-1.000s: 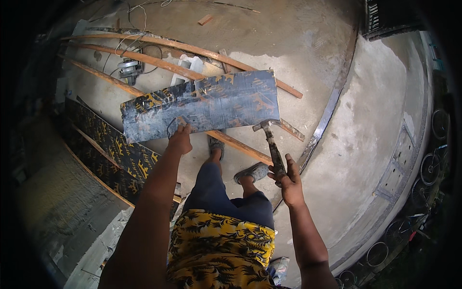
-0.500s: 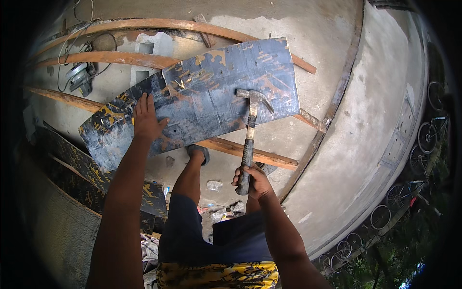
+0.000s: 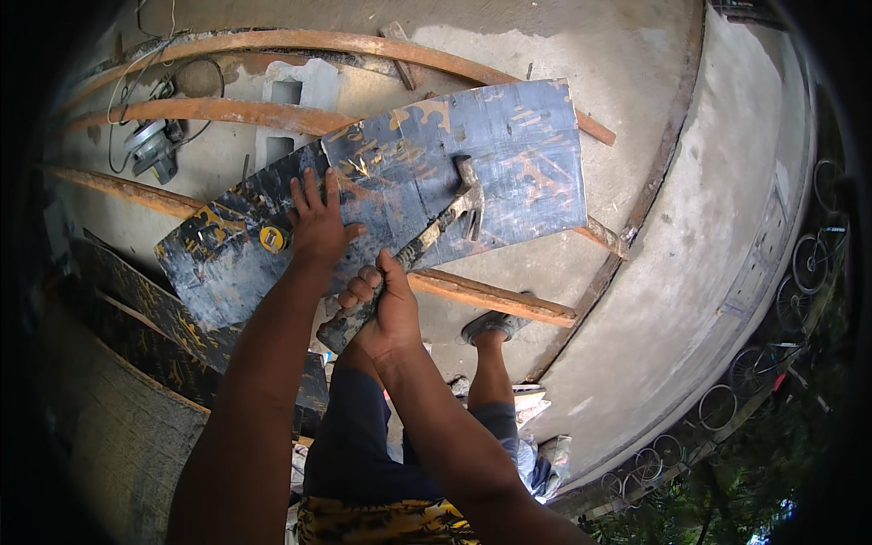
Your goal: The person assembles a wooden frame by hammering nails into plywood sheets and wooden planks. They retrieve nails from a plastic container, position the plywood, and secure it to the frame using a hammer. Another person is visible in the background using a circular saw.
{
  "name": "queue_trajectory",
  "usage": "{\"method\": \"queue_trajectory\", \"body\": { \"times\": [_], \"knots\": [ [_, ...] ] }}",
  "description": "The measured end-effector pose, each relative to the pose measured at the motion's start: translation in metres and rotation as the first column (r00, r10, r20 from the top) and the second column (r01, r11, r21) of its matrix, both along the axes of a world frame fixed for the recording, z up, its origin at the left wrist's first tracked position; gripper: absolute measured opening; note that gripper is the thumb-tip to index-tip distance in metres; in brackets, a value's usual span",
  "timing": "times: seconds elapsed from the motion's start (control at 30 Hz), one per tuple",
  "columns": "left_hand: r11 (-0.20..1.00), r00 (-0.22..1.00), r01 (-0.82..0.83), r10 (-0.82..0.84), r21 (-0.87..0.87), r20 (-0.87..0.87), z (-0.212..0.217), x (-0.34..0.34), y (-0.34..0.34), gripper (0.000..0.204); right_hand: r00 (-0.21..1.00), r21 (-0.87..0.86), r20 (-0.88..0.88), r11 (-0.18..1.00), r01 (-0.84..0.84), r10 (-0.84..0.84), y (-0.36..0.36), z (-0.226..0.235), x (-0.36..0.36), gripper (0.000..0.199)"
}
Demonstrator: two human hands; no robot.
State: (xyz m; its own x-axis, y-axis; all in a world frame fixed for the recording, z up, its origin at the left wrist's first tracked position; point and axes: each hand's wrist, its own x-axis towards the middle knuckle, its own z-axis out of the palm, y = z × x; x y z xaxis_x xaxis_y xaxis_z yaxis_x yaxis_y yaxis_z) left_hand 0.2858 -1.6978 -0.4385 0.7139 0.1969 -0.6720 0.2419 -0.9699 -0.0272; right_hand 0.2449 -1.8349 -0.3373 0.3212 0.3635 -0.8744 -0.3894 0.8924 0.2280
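Concrete floor (image 3: 581, 300) spreads under long wooden beams (image 3: 272, 113), with a power saw (image 3: 150, 150) and its cord lying at the upper left. Across the beams rests a worn dark board (image 3: 509, 154), tilted, with a small yellow tape measure (image 3: 272, 239) on it. The left hand (image 3: 316, 227) presses flat on the board, fingers spread and holding nothing. The right hand (image 3: 386, 309) has its fingers wrapped tight around the handle of a hammer (image 3: 436, 232), whose head touches the board near its middle.
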Motion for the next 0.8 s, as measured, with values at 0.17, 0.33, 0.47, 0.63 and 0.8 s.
{"method": "queue_trajectory", "body": {
  "times": [0.17,0.33,0.47,0.63,0.8],
  "knots": [
    [0.999,0.999,0.032,-0.033,0.035,0.003,0.001,0.006,-0.002,0.118,0.994,-0.051,-0.037,0.993,-0.103,0.101,0.006,0.041,0.006,0.024],
    [0.999,0.999,0.045,-0.045,0.018,-0.012,-0.001,0.01,-0.003,0.115,0.986,-0.065,-0.163,0.997,-0.043,0.031,0.027,0.034,0.007,0.021],
    [0.999,0.999,0.031,-0.031,0.018,-0.017,-0.004,0.009,-0.002,0.113,0.991,-0.031,-0.129,0.999,-0.04,0.035,0.019,0.025,0.01,0.022],
    [0.999,0.999,0.033,-0.033,0.003,-0.01,-0.003,0.008,-0.002,0.113,0.999,0.077,-0.047,0.997,0.018,-0.014,0.007,0.025,0.022,0.021],
    [1.0,0.998,0.014,-0.013,0.006,-0.06,0.002,0.014,-0.003,0.113,0.974,-0.106,0.047,0.971,-0.215,0.221,-0.036,0.011,-0.013,0.024]
  ]
}}
